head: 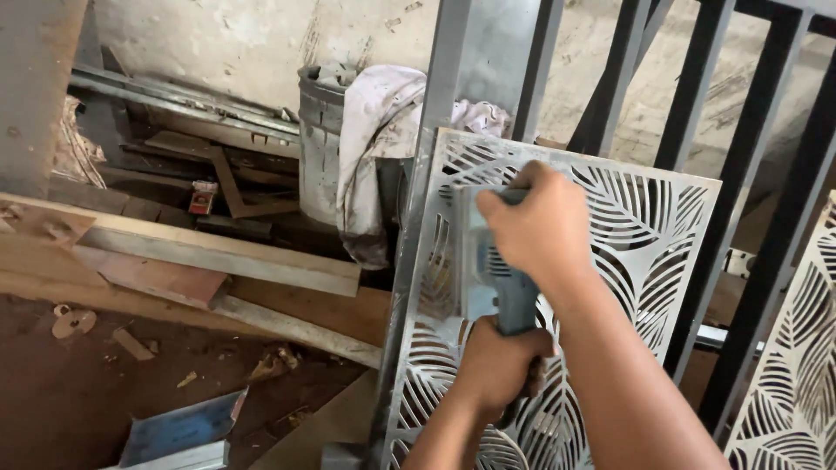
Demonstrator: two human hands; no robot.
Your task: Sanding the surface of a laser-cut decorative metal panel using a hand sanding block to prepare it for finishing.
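Observation:
Both my hands hold a blue-grey angle grinder [492,283] against a pale metal panel [649,218] cut through with a leaf pattern. My right hand [533,228] wraps over the tool's head near the panel's upper left part. Lower down, my left hand [501,365] grips the rear handle. The grinder's disc is hidden behind the tool and my hands. The panel stands upright inside a grey steel frame post [418,261].
Dark vertical bars [697,96] rise behind the panel, and a second leaf-cut panel [797,365] stands at the right edge. A grey metal bucket [320,148] draped with a dirty cloth [370,148] sits behind. Planks and steel angle lengths [218,257] lie at the left, with scraps on the ground.

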